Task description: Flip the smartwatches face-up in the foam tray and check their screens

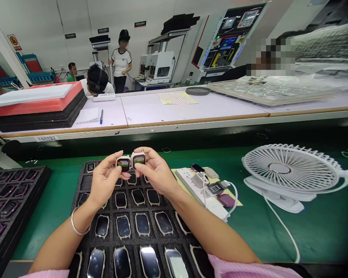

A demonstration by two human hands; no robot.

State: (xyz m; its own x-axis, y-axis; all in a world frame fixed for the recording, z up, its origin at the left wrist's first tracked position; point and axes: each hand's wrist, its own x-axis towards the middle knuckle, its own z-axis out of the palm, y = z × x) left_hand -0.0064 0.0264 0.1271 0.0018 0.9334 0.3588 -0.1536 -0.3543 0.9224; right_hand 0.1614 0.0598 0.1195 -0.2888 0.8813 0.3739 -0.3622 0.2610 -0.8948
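Note:
My left hand (106,178) holds a smartwatch case (123,163) between thumb and fingers, its screen lit with red and green. Beside it, my right hand (154,170) grips a second smartwatch case (138,160), also lit, with the thumb at its lower edge. The two watches sit side by side, close together, screens toward me. Both are light-rimmed and have no straps. Beneath my hands lies a black foam tray (110,214) with rows of similar watch cases, most of their screens dark. My forearms and hands hide some of its compartments.
A second foam tray (42,181) with purple-rimmed watches lies at left. To the right are a white power strip (188,178) with chargers and cables, and a white fan (280,170). A raised shelf (145,112) runs behind, bearing foam sheets (37,106). Several people are beyond it.

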